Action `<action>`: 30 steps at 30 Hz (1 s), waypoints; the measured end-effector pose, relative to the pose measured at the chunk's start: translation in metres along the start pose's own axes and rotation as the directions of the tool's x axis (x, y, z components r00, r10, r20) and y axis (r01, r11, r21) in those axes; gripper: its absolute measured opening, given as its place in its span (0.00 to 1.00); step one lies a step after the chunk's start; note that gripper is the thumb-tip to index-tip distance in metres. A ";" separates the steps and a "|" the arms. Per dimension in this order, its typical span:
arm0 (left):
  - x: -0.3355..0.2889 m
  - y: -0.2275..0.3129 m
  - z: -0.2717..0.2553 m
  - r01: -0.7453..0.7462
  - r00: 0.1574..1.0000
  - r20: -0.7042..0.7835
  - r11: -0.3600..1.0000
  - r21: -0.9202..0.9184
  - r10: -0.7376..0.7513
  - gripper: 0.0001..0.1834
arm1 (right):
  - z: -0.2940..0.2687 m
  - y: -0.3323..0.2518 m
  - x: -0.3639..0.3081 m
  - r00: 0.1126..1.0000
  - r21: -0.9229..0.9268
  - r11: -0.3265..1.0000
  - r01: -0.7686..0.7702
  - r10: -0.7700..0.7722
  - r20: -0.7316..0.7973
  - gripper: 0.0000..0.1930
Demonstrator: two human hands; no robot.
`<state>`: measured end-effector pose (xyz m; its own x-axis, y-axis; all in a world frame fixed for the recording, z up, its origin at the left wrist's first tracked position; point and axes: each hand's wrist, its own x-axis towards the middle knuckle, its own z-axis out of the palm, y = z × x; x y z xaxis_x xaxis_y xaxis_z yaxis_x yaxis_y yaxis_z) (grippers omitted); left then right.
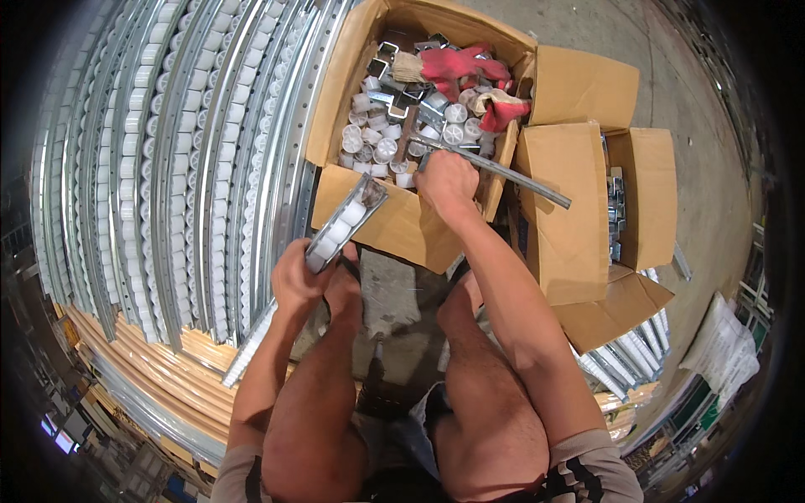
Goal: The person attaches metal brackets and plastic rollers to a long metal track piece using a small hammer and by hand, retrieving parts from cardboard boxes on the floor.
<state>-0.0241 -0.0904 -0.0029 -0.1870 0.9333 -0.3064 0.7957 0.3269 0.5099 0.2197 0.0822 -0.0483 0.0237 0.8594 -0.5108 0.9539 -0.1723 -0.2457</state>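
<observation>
My left hand [295, 272] is closed around the near end of a short metal roller track [344, 222], a channel with several white plastic rollers. It slants up toward the open box, its far end over the front flap. My right hand [449, 180] is closed at the box's near edge, on a hammer [524, 186] with a steel tube handle. The handle sticks out to the right past the fist; its brown, rusty-looking head is over the contents. The fingertips are hidden. Loose white rollers [386, 149] and metal brackets [407, 102] fill the cardboard box [335, 92].
Red and beige work gloves [465, 67] lie in the box. Long roller tracks [205, 126] are stacked at left, above tan pipes [159, 360]. A second open carton [566, 218] with metal parts stands at right, near more tracks [625, 360] and a white plastic sheet [723, 344].
</observation>
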 end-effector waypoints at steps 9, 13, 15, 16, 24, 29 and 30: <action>0.014 -0.001 0.004 0.072 0.997 0.013 0.996 0.058 -0.073 0.23 | -0.033 0.062 -0.021 0.976 0.700 0.681 -0.215 0.156 0.149 0.23; 0.014 -0.010 0.005 -0.012 0.999 -0.046 1.000 0.023 0.013 0.22 | -0.102 0.053 -0.086 0.967 0.705 0.675 -0.216 0.047 0.251 0.16; 0.018 -0.010 0.009 -0.065 0.992 -0.110 0.998 0.013 0.066 0.21 | -0.130 0.060 -0.116 0.957 0.554 0.828 0.085 -0.222 0.185 0.18; 0.018 -0.013 0.013 -0.085 0.986 -0.141 0.996 0.018 0.087 0.20 | -0.138 0.057 -0.127 0.938 0.494 0.838 0.230 -0.326 0.116 0.18; 0.018 -0.010 0.011 -0.158 0.967 -0.196 0.987 0.039 0.163 0.21 | -0.182 0.002 -0.141 0.806 -0.261 0.764 0.590 -0.574 0.145 0.21; 0.019 -0.009 0.009 -0.114 0.984 -0.134 0.992 0.050 0.120 0.21 | -0.179 -0.026 -0.125 0.717 -0.454 0.601 0.658 -0.684 0.133 0.18; 0.019 -0.011 0.010 -0.122 0.982 -0.142 0.991 0.048 0.128 0.21 | -0.180 -0.031 -0.122 0.685 -0.492 0.554 0.672 -0.718 0.127 0.17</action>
<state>-0.0306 -0.0773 -0.0221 -0.1633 0.9791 -0.1214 0.8395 0.2025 0.5041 0.2409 0.0687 0.1697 -0.7061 0.6513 -0.2778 0.6917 0.7184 -0.0740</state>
